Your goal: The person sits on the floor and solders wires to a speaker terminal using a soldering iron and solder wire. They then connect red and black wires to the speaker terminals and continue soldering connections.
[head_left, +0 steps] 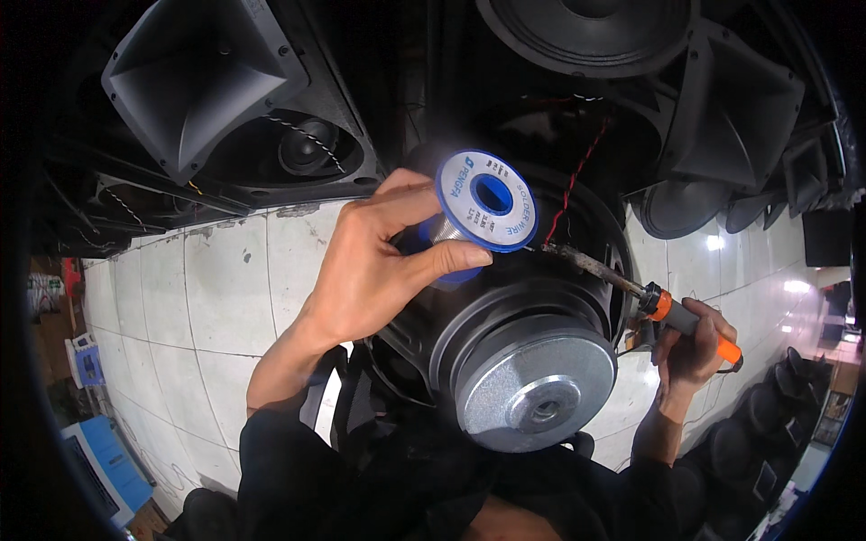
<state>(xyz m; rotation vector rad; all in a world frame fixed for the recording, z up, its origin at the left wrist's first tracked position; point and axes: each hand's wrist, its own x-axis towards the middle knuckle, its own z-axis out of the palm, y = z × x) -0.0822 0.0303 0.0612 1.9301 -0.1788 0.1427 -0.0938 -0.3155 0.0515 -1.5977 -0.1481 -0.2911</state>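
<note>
My left hand (374,257) is closed around a spool of solder wire (514,194) with blue rims and a white label, held above a speaker driver. In my right hand (693,352) is a soldering iron (686,320) with a grey and orange handle. Its dark tip points left, close to the spool's lower edge and the end of a twisted red and black wire (570,191). Whether the tip touches the wire is hard to tell. Beneath both hands sits the driver (532,383), its round silver magnet facing up. Faint smoke hangs near the spool.
A speaker cabinet with a grey horn (203,81) stands at the far left, a twisted black and white wire (311,140) hanging from it. Another horn (735,108) and a large cone (591,27) are at the far right. Several drivers (735,442) line the tiled floor (225,298).
</note>
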